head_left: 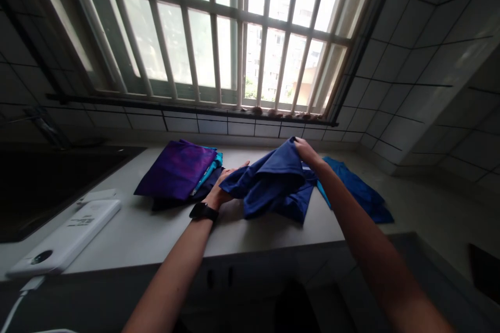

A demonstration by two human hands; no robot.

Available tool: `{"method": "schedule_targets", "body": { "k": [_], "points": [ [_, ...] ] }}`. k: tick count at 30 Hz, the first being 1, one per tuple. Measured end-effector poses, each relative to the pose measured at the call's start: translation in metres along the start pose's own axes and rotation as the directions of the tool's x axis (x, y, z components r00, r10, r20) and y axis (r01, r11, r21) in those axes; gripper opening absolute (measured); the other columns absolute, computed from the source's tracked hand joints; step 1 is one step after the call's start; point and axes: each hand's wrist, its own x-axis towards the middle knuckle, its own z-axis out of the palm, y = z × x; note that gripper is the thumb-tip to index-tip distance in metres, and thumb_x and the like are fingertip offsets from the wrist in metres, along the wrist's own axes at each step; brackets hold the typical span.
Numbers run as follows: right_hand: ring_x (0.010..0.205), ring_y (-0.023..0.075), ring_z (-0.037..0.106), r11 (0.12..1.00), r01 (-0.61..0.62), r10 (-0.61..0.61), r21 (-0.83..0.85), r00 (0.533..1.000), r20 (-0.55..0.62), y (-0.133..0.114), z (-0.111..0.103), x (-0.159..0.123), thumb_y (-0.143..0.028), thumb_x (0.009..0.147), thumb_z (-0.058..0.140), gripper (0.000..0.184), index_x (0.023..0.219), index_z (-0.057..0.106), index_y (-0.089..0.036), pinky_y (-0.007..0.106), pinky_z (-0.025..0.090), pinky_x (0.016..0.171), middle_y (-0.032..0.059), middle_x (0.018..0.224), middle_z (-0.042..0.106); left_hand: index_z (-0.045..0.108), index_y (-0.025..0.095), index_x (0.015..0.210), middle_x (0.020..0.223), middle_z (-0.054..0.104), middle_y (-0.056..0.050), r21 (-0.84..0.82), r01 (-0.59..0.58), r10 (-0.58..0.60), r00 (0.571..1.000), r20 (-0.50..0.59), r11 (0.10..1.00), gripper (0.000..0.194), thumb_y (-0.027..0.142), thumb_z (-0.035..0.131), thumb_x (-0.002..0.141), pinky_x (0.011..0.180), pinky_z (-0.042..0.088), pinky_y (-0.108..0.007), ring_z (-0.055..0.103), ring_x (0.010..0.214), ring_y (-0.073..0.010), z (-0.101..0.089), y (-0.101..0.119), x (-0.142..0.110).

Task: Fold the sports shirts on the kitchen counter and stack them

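Observation:
A dark blue garment (273, 177) is lifted over the countertop, partly bunched, its lower folds hanging close to the surface. My right hand (307, 151) pinches its upper right edge. At the garment's left end, my left hand (223, 187) has its fingers stretched out, partly behind the cloth; a black watch (203, 212) is on that wrist. Left of it lies a folded pile with a purple cloth (175, 169) on top and turquoise cloth (208, 173) at its side. Beyond my right forearm rests a brighter blue garment (357, 190).
The white countertop (156, 239) runs below a barred window (219, 36). A dark sink (58, 182) with a faucet (47, 127) is at left. Near the front left edge lies a white power bank (68, 237) with a cable (17, 304). Tiled walls (394, 99) border the right corner.

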Motion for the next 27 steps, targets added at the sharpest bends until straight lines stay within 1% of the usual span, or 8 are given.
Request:
{"method": "schedule_targets", "body": {
  "k": [2, 5, 9, 12, 16, 21, 25, 27],
  "points": [
    [0.069, 0.0168, 0.055, 0.953, -0.086, 0.177, -0.292, 0.938, 0.299, 0.014, 0.005, -0.011, -0.024, 0.077, 0.064, 0.013, 0.065, 0.060, -0.020, 0.028, 0.050, 0.069, 0.0002, 0.066, 0.063, 0.049, 0.021, 0.155, 0.127, 0.075, -0.012, -0.031, -0.002, 0.004, 0.998, 0.068, 1.000, 0.063, 0.035, 0.059, 0.094, 0.107, 0.047, -0.042, 0.070, 0.113, -0.0269, -0.002, 0.003, 0.002],
    [0.070, 0.0197, 0.063, 0.866, -0.065, 0.370, -0.496, 0.751, 0.547, 0.025, 0.006, -0.023, -0.008, 0.061, 0.068, 0.014, 0.064, 0.068, -0.021, 0.030, 0.054, 0.071, -0.0001, 0.067, 0.069, 0.068, 0.023, 0.136, 0.127, 0.076, -0.011, -0.063, 0.012, -0.003, 0.990, 0.143, 0.998, 0.045, 0.029, 0.059, 0.092, 0.111, 0.044, -0.042, 0.069, 0.117, -0.0268, -0.006, 0.010, 0.006],
    [0.111, 0.0263, 0.070, 0.895, -0.083, 0.280, -0.438, 0.870, 0.406, 0.030, 0.019, -0.026, -0.011, 0.077, 0.064, 0.030, 0.101, 0.078, -0.022, 0.032, 0.053, 0.097, 0.0074, 0.114, 0.078, 0.078, 0.021, 0.094, 0.105, 0.079, -0.007, -0.319, 0.071, 0.029, 0.954, 0.298, 0.945, 0.019, 0.028, 0.065, 0.082, 0.101, 0.050, -0.038, 0.071, 0.101, -0.0249, -0.014, 0.017, 0.006],
    [0.124, 0.0306, 0.064, 0.905, -0.061, 0.214, -0.421, 0.921, 0.327, 0.032, 0.039, -0.033, -0.022, 0.088, 0.066, 0.030, 0.116, 0.076, -0.018, 0.037, 0.047, 0.108, 0.0139, 0.128, 0.073, 0.075, 0.019, 0.081, 0.089, 0.078, -0.007, -0.588, 0.223, 0.022, 0.925, 0.380, 0.778, 0.021, 0.033, 0.059, 0.081, 0.094, 0.053, -0.037, 0.070, 0.092, -0.0238, -0.021, 0.020, 0.003],
    [0.107, 0.0250, 0.069, 0.982, 0.031, 0.062, -0.184, 0.874, 0.482, 0.024, 0.054, -0.063, -0.031, 0.091, 0.070, 0.027, 0.114, 0.076, -0.017, 0.035, 0.051, 0.099, 0.0115, 0.114, 0.075, 0.071, 0.017, 0.075, 0.070, 0.072, -0.009, -0.751, 0.374, 0.036, 0.884, 0.467, 0.544, 0.035, 0.039, 0.045, 0.084, 0.086, 0.055, -0.041, 0.067, 0.071, -0.0226, -0.024, 0.024, 0.004],
    [0.084, 0.0205, 0.072, 0.905, -0.174, -0.159, 0.388, 0.709, 0.687, 0.015, 0.040, -0.086, -0.075, 0.099, 0.041, 0.070, 0.118, 0.071, -0.015, 0.029, 0.053, 0.069, 0.0111, 0.095, 0.075, 0.071, 0.019, 0.117, 0.102, 0.074, -0.009, -0.577, 0.358, -0.175, 0.921, 0.349, 0.734, 0.047, 0.052, 0.065, 0.084, 0.089, 0.056, -0.037, 0.069, 0.094, -0.0241, -0.011, 0.028, 0.008],
    [0.095, 0.0261, 0.072, 0.952, -0.295, 0.304, -0.079, 0.889, 0.342, 0.037, 0.038, -0.076, -0.057, 0.096, 0.059, 0.049, 0.121, 0.069, -0.015, 0.031, 0.053, 0.073, 0.0166, 0.109, 0.074, 0.075, 0.025, 0.117, 0.128, 0.065, -0.011, -0.409, 0.238, -0.082, 0.928, 0.364, 0.881, 0.056, 0.061, 0.077, 0.074, 0.106, 0.050, -0.041, 0.062, 0.122, -0.0298, 0.008, 0.026, 0.006],
    [0.115, 0.0344, 0.067, 0.824, -0.387, 0.460, -0.413, 0.883, 0.091, 0.052, 0.045, -0.073, -0.047, 0.086, 0.075, 0.055, 0.130, 0.066, -0.015, 0.038, 0.053, 0.088, 0.0211, 0.125, 0.069, 0.078, 0.023, 0.096, 0.126, 0.065, -0.012, -0.346, 0.205, -0.068, 0.927, 0.370, 0.916, 0.045, 0.063, 0.074, 0.076, 0.109, 0.048, -0.042, 0.062, 0.120, -0.0307, 0.016, 0.023, 0.005]
  ]
}}
